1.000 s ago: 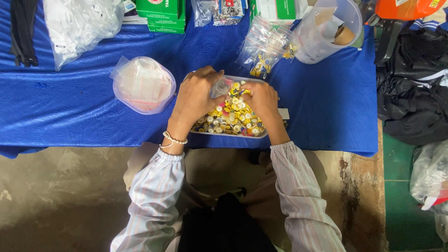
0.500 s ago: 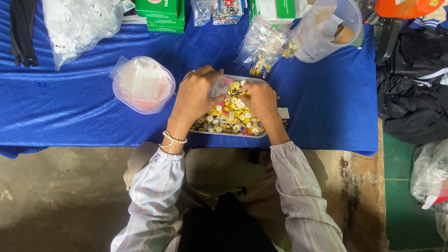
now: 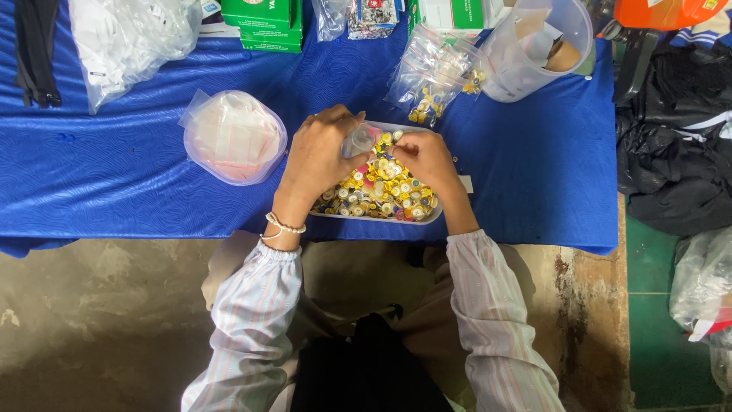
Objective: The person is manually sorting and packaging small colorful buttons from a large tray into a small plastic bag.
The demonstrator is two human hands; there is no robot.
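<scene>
Overhead, head view, single entry.

Item in hand: small clear plastic bag [image 3: 358, 140], pinched between both hands above the far left corner of the tray. Left hand [image 3: 319, 156] closes thumb and fingers on the bag's left edge; right hand [image 3: 425, 159] curls narrow on its right edge, fingertips meeting the left hand's over the bag. Whether anything lies inside the bag cannot be told.

Relation: bag sits directly between the two hands, both touching it, neither nearer. Its mouth appears to run left to right, though its crumpled shape leaves that unsure. Straight below it lies the stock.

Stock: shallow white tray [image 3: 427, 220] heaped with small round caps [image 3: 381, 194], yellow, white and a few green, resting near the front edge of the blue-covered surface [image 3: 114, 183].

Surroundings on the surface:
- round clear tub of folded clear bags [image 3: 232, 136], just left of the left hand, apart from it;
- filled clear packets of caps [image 3: 431, 76], beyond the tray;
- clear plastic jug [image 3: 534, 49], far right;
- green boxes [image 3: 263, 23], far edge;
- bundle of white pieces in plastic [image 3: 130, 38], far left.

Obstructions: none between hands and tray; wrists overhang the tray's near half.
</scene>
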